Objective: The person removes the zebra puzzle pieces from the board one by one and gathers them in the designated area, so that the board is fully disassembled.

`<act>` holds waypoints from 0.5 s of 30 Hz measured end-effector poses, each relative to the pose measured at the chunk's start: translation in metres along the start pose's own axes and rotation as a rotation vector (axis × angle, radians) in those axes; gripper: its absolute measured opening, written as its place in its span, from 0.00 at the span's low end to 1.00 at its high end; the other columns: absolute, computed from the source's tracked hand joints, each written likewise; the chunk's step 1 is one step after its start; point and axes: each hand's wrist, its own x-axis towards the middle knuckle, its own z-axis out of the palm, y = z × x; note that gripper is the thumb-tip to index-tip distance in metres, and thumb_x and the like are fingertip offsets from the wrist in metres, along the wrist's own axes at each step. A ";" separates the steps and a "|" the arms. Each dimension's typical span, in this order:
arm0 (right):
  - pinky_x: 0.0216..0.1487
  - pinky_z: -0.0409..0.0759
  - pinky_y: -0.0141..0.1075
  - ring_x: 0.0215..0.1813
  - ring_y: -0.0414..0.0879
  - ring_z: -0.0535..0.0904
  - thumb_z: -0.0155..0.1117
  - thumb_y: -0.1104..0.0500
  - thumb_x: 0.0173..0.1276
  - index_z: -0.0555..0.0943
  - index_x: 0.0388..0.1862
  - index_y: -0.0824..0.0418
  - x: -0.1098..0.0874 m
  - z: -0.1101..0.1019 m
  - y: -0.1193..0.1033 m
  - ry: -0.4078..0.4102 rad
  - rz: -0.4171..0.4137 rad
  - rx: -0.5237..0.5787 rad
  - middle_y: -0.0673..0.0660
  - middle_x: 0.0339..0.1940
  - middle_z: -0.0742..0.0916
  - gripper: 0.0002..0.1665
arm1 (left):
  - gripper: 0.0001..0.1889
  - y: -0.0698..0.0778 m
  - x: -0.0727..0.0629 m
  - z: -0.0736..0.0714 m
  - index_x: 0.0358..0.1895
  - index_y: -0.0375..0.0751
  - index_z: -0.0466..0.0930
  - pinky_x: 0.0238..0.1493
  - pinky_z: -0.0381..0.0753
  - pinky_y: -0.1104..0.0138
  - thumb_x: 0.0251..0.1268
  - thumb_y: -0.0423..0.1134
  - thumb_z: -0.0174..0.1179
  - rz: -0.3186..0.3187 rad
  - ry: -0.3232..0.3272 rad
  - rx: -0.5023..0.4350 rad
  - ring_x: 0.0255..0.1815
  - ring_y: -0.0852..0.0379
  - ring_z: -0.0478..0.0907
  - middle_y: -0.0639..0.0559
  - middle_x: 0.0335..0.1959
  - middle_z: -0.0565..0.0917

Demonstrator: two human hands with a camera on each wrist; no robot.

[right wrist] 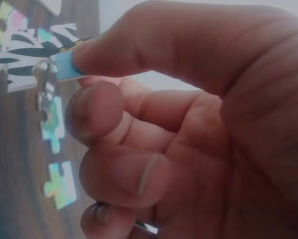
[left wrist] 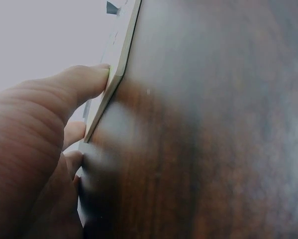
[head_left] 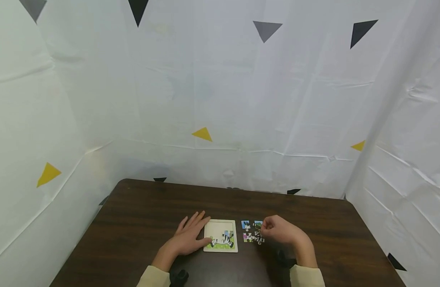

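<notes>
My left hand (head_left: 185, 240) lies with straight, spread fingers at the left side of a square wooden puzzle tray (head_left: 213, 226). Its thumb (left wrist: 84, 82) rests over the tray's near left edge in the left wrist view. Joined pieces showing part of a zebra on green grass (head_left: 224, 241) fill the lower part of the tray. To the right of it, my right hand (head_left: 286, 232) pinches a puzzle piece with a blue patch (right wrist: 66, 65) between thumb and forefinger, the other fingers curled. Black-and-white striped pieces (right wrist: 20, 62) show just beyond it; the fingers hide part of the held piece.
Several loose puzzle pieces (head_left: 247, 237) lie between the tray and my right hand on the dark wooden table (head_left: 152, 207). A white sheet (head_left: 220, 95) with printed triangles hangs behind the table and along both sides.
</notes>
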 end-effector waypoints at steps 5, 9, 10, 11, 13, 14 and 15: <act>0.32 0.69 0.36 0.30 0.43 0.70 0.63 0.63 0.76 0.84 0.35 0.66 0.001 0.000 0.007 -0.001 0.021 0.000 0.49 0.29 0.80 0.09 | 0.45 -0.004 0.002 0.003 0.87 0.52 0.59 0.87 0.34 0.35 0.75 0.67 0.61 -0.014 0.002 0.016 0.92 0.41 0.44 0.48 0.91 0.51; 0.34 0.71 0.37 0.32 0.43 0.72 0.65 0.64 0.76 0.86 0.35 0.67 0.002 0.000 0.012 0.021 0.028 -0.006 0.51 0.31 0.83 0.09 | 0.45 -0.005 0.003 0.004 0.87 0.53 0.59 0.87 0.34 0.35 0.74 0.67 0.61 -0.015 0.002 0.022 0.92 0.41 0.43 0.48 0.91 0.51; 0.34 0.72 0.36 0.32 0.43 0.72 0.66 0.64 0.75 0.86 0.35 0.67 0.002 0.000 0.014 0.030 0.025 -0.009 0.52 0.32 0.84 0.09 | 0.45 -0.005 0.003 0.004 0.87 0.53 0.59 0.87 0.34 0.36 0.75 0.67 0.61 -0.015 0.002 0.026 0.93 0.42 0.43 0.49 0.91 0.51; 0.35 0.72 0.37 0.33 0.43 0.73 0.66 0.65 0.75 0.87 0.35 0.67 0.003 0.000 0.015 0.039 0.025 -0.012 0.52 0.32 0.85 0.08 | 0.45 -0.005 0.003 0.004 0.87 0.54 0.59 0.87 0.34 0.36 0.75 0.67 0.61 -0.013 0.002 0.029 0.93 0.42 0.43 0.49 0.91 0.51; 0.36 0.73 0.37 0.34 0.44 0.73 0.68 0.65 0.74 0.87 0.35 0.68 0.004 0.001 0.018 0.058 0.030 -0.014 0.53 0.33 0.86 0.07 | 0.45 -0.006 0.004 0.005 0.87 0.54 0.59 0.88 0.34 0.36 0.75 0.67 0.61 -0.011 0.001 0.036 0.93 0.42 0.43 0.49 0.91 0.51; 0.36 0.73 0.38 0.34 0.44 0.73 0.68 0.66 0.74 0.87 0.35 0.68 0.004 0.001 0.020 0.064 0.028 -0.015 0.54 0.34 0.87 0.07 | 0.45 -0.006 0.004 0.005 0.87 0.54 0.59 0.88 0.34 0.36 0.75 0.67 0.61 -0.011 0.000 0.038 0.93 0.42 0.43 0.49 0.91 0.51; 0.36 0.73 0.38 0.34 0.45 0.73 0.68 0.66 0.74 0.87 0.35 0.68 0.005 0.001 0.022 0.070 0.031 -0.018 0.54 0.33 0.87 0.07 | 0.45 -0.006 0.004 0.005 0.87 0.54 0.59 0.88 0.34 0.36 0.75 0.68 0.61 -0.011 0.000 0.039 0.93 0.42 0.44 0.49 0.91 0.51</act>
